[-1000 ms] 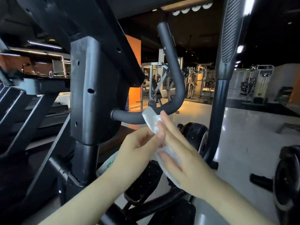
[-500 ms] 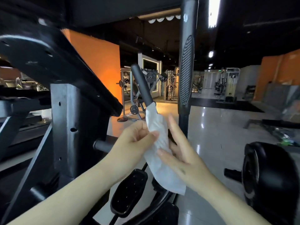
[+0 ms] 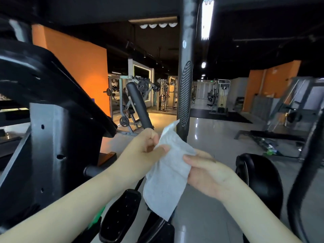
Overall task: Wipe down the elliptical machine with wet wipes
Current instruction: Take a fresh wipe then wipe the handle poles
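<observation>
Pinching limp white wipe [image 3: 168, 174] | left hand [image 3: 145, 151] | right hand [image 3: 208, 174]

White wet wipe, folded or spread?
Mostly spread: white wet wipe hangs as a long loose sheet, pinched by left hand and right hand.

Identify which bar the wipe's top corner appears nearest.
The upright bar with the ribbed grip: the wipe's corner appears beside its lower end; the short slanted handle ends behind the left hand.

Glossy grey floor [image 3: 219, 137]: elliptical machine [image 3: 52, 146], black mat [image 3: 228, 116], weight machines [image 3: 129, 106].
</observation>
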